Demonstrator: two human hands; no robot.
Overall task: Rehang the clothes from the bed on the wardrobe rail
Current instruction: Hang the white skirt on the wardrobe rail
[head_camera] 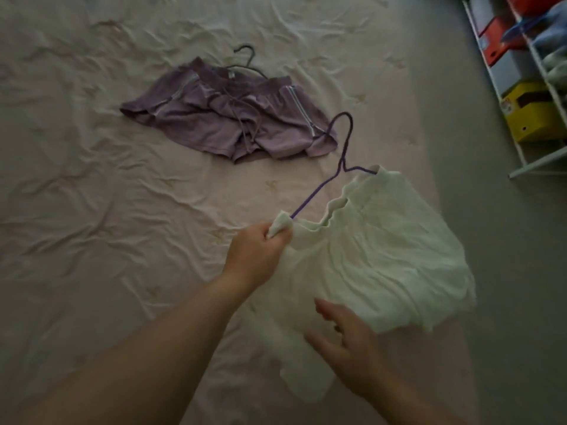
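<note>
left hand (260, 243) clamps skirt (377, 256) on hanger (342, 154); right hand (343, 335) fingers apart at 5 o'clock. best lift by the hook.

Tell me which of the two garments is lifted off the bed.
The pale cream garment on the purple hanger, gripped by the left hand. The mauve shorts lie flat on the bed.
</note>
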